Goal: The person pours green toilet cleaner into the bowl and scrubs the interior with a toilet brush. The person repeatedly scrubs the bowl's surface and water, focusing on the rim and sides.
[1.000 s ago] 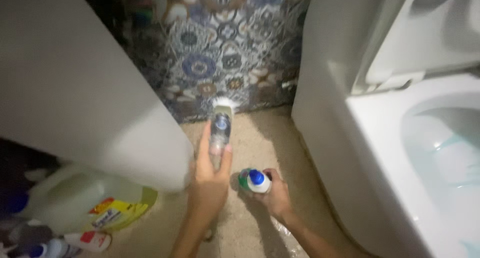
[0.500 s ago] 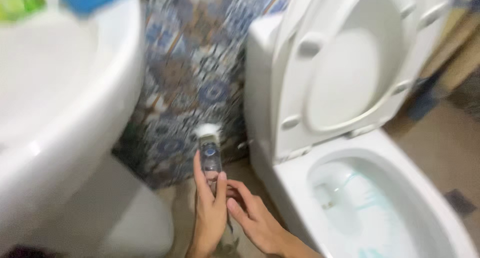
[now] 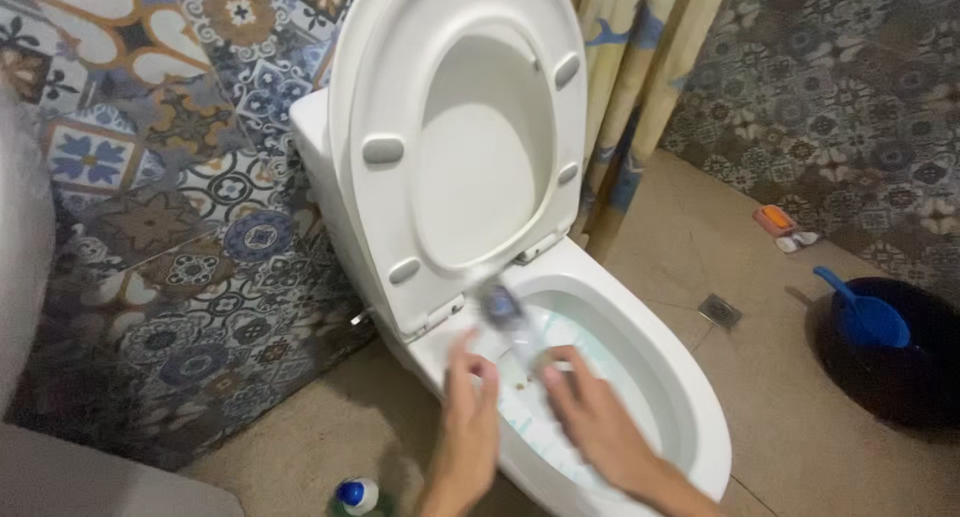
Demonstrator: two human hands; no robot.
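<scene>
A white toilet (image 3: 690,417) stands with its lid and seat (image 3: 470,147) raised against the tank. Both my hands are over the bowl's front. A small clear bottle with a dark label (image 3: 500,309) is tilted above the bowl and blurred by motion. Its lower end meets the fingers of my right hand (image 3: 595,412), which seems to grip it. My left hand (image 3: 470,417) hovers just left of the bottle with its fingers apart and nothing in it. A blue-capped bottle (image 3: 357,495) stands on the floor below my left wrist.
Patterned tiles cover the walls. A white basin edge (image 3: 20,237) shows at far left. A curtain (image 3: 640,67) hangs behind the toilet. On the floor to the right are a drain (image 3: 718,310), a small orange item (image 3: 775,220) and a black bucket (image 3: 900,387) with a blue scoop (image 3: 865,317).
The view has swung up and right from the floor to the toilet. The clear bottle has risen from floor level to above the bowl. The blue-capped bottle has been left on the floor.
</scene>
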